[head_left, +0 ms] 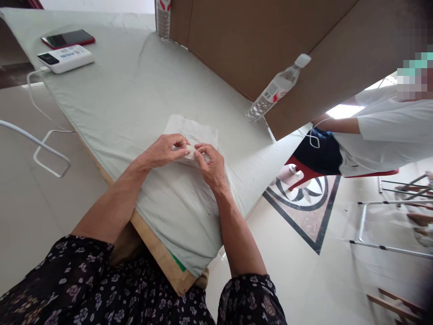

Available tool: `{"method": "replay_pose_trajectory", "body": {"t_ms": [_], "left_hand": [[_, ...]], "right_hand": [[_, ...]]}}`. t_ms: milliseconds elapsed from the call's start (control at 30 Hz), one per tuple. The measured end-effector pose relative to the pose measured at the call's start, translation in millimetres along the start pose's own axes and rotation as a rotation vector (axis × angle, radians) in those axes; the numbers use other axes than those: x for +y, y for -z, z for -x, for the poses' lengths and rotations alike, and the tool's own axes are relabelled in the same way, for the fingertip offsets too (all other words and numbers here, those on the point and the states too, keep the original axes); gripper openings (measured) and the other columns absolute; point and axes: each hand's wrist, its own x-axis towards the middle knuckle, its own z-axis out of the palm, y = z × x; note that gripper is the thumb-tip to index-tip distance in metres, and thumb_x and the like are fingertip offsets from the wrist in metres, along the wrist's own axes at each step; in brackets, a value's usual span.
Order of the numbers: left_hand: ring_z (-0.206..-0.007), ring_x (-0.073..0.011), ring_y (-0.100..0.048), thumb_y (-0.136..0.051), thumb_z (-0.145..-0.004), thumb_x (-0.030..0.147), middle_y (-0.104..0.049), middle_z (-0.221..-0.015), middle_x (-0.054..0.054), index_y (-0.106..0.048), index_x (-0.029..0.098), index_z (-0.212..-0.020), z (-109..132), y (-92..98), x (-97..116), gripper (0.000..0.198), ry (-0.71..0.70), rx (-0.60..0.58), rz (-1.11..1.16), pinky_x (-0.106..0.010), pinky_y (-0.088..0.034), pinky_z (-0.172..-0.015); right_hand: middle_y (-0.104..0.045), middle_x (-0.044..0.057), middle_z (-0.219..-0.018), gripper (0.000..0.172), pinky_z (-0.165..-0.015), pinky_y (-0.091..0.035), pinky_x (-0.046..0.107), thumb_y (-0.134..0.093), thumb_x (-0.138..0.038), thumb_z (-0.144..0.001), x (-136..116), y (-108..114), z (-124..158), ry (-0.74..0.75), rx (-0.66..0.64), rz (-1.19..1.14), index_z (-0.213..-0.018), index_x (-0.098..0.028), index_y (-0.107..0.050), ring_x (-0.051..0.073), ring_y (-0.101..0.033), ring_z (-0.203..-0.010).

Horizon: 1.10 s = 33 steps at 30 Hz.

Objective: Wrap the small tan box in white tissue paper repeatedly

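Note:
Both my hands meet over the near part of the cloth-covered table, pinching a small, pale, flat piece (191, 152) between them. My left hand (169, 150) grips its left end between thumb and fingers. At its right end, my right hand (212, 163) holds it the same way. The fingers cover much of the piece, so its exact kind cannot be made out. Just beyond and partly under the hands lies a thin, whitish, crinkled sheet (199, 129) on the cloth.
A clear plastic bottle (275, 92) stands by a large brown cardboard panel (243, 45); another bottle (163, 20) is farther back. A white cabled device (69, 58) and a phone (69, 39) lie at the far left. A person in a white shirt (389, 131) sits at right.

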Motion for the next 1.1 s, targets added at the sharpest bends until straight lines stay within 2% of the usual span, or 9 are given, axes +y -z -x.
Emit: {"method": "replay_pose_trajectory", "body": {"t_ms": [367, 467, 533, 700, 733, 867, 933, 1000, 1100], "left_hand": [[-0.074, -0.0157, -0.057, -0.062, -0.081, 0.040, -0.069, -0.078, -0.002, -0.065, 0.019, -0.077, -3, -7.4, -4, 0.021, 0.001, 0.089, 0.010, -0.030, -0.046, -0.070], [-0.071, -0.0148, -0.054, -0.063, -0.079, 0.040, -0.066, -0.073, -0.001, -0.064, 0.019, -0.073, -4, -8.0, -5, 0.022, 0.017, 0.090, 0.013, -0.029, -0.044, -0.067], [-0.069, -0.0141, -0.053, -0.064, -0.078, 0.041, -0.063, -0.071, 0.000, -0.063, 0.019, -0.072, -4, -7.9, -4, 0.022, 0.029, 0.088, 0.025, -0.029, -0.042, -0.064], [-0.065, -0.0126, -0.050, -0.066, -0.074, 0.039, -0.060, -0.067, 0.001, -0.060, 0.019, -0.069, -4, -7.0, -3, 0.021, 0.071, 0.069, 0.071, -0.027, -0.040, -0.060], [-0.065, -0.0125, -0.050, -0.066, -0.074, 0.039, -0.060, -0.067, 0.001, -0.060, 0.019, -0.068, -5, -7.1, -3, 0.021, 0.078, 0.061, 0.080, -0.027, -0.040, -0.059], [-0.063, -0.0124, -0.049, -0.065, -0.074, 0.041, -0.060, -0.066, 0.001, -0.058, 0.019, -0.068, -5, -7.3, -5, 0.023, 0.094, 0.049, 0.100, -0.027, -0.039, -0.058], [-0.065, -0.0132, -0.051, -0.067, -0.073, 0.042, -0.062, -0.068, 0.000, -0.059, 0.019, -0.071, -5, -4.8, -6, 0.023, 0.105, 0.058, 0.083, -0.027, -0.042, -0.061], [-0.073, -0.0161, -0.059, -0.069, -0.072, 0.044, -0.068, -0.078, -0.002, -0.063, 0.019, -0.081, -5, 0.6, -4, 0.027, 0.116, 0.058, 0.103, -0.030, -0.048, -0.068], [-0.094, -0.0225, -0.069, -0.068, -0.075, 0.050, -0.075, -0.101, -0.007, -0.067, 0.018, -0.111, -1, 11.5, 0, 0.048, 0.133, 0.011, 0.177, -0.035, -0.054, -0.083]], "right_hand": [[-0.077, 0.003, -0.094, 0.023, -0.094, -0.054, 0.037, -0.050, -0.040, -0.104, 6, -8, -4, -0.026, 0.042, 0.077, -0.091, -0.027, -0.065, 0.020, -0.071, -0.091], [-0.076, 0.003, -0.093, 0.022, -0.092, -0.055, 0.036, -0.051, -0.041, -0.103, 9, -9, -6, -0.028, 0.033, 0.076, -0.093, -0.027, -0.066, 0.020, -0.071, -0.090], [-0.076, 0.004, -0.097, 0.021, -0.092, -0.055, 0.037, -0.050, -0.039, -0.103, 8, -7, -6, -0.023, 0.046, 0.088, -0.098, -0.027, -0.066, 0.021, -0.071, -0.093], [-0.074, 0.011, -0.120, 0.023, -0.106, -0.044, 0.047, -0.048, -0.032, -0.105, -6, 3, 3, 0.062, 0.225, 0.278, -0.108, -0.025, -0.070, 0.028, -0.065, -0.119], [-0.074, 0.011, -0.121, 0.024, -0.108, -0.041, 0.048, -0.047, -0.031, -0.105, -10, 4, 6, 0.087, 0.209, 0.309, -0.109, -0.025, -0.071, 0.028, -0.064, -0.120], [-0.075, 0.009, -0.123, 0.023, -0.106, -0.038, 0.046, -0.051, -0.030, -0.104, -20, 0, 14, 0.200, -0.043, 0.396, -0.114, -0.026, -0.072, 0.028, -0.063, -0.118], [-0.074, 0.008, -0.126, 0.023, -0.104, -0.038, 0.044, -0.052, -0.030, -0.105, -21, -3, 14, 0.218, -0.110, 0.434, -0.115, -0.026, -0.071, 0.027, -0.063, -0.118], [-0.074, 0.008, -0.127, 0.023, -0.103, -0.038, 0.044, -0.051, -0.030, -0.106, -21, -5, 13, 0.211, -0.120, 0.464, -0.115, -0.026, -0.071, 0.027, -0.062, -0.118], [-0.073, 0.008, -0.128, 0.026, -0.101, -0.038, 0.043, -0.048, -0.030, -0.107, -22, -5, 13, 0.214, -0.114, 0.502, -0.123, -0.027, -0.069, 0.027, -0.061, -0.118]]}}
